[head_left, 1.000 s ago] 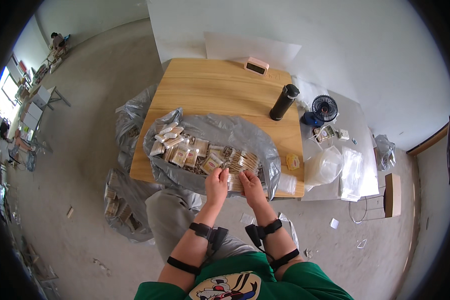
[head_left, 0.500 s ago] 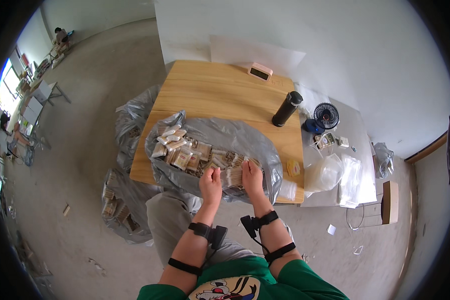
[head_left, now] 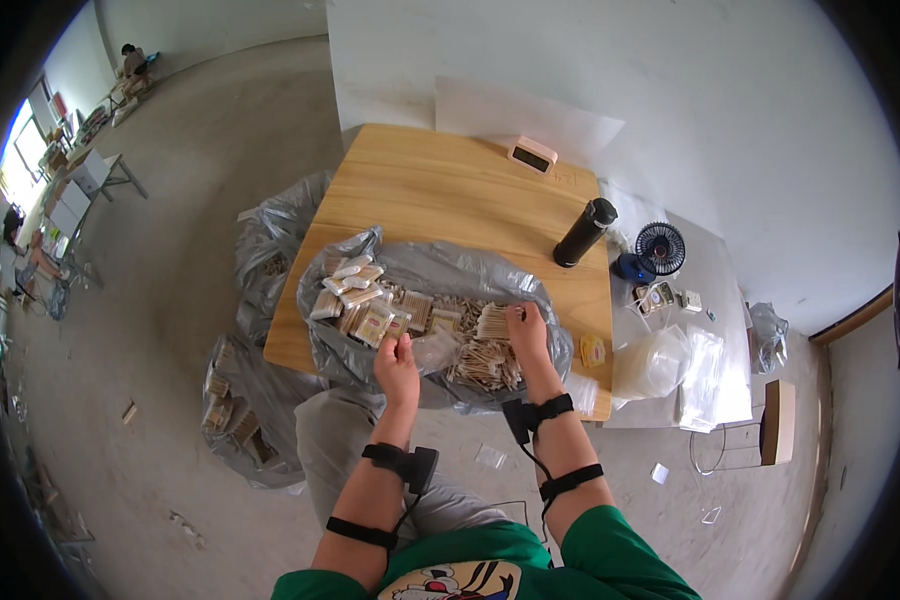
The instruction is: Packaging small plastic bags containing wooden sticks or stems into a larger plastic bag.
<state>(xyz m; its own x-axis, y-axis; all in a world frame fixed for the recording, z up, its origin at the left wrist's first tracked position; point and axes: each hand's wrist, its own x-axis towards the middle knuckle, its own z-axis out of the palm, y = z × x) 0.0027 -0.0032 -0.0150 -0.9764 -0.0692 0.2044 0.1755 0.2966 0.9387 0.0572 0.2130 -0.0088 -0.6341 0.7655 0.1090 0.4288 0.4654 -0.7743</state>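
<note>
Left hand [head_left: 398, 380]: over the near side of an open grey bag [head_left: 460, 258], thumb and fingers pressed together, apparently pinching the edge of a clear plastic sleeve [head_left: 436, 352].
Right hand [head_left: 529, 335]: over the bag's right side, fingers curled at the end of a row of cotton swabs [head_left: 493, 322]; whether they grip the row, I cannot tell.
Loose swabs [head_left: 487, 366]: heaped inside the bag between the two hands, nearer the right.
Filled packets [head_left: 375, 323]: in the bag's left part, some stacked, others just beyond the left fingers.
Wooden counter [head_left: 440, 190]: under the bag; a pink clock [head_left: 532, 155] stands near its far edge, a black bottle [head_left: 584, 233] at its right side.
Yellow cards [head_left: 592, 350]: on the counter, right of the bag.
Side table [head_left: 735, 365]: to the right, carrying a small fan [head_left: 660, 248] and clear bags [head_left: 651, 366].
Lower left: another grey bag [head_left: 278, 405] beside the person's knee, packets showing inside.
Forearms: black straps [head_left: 363, 532] around both.
</note>
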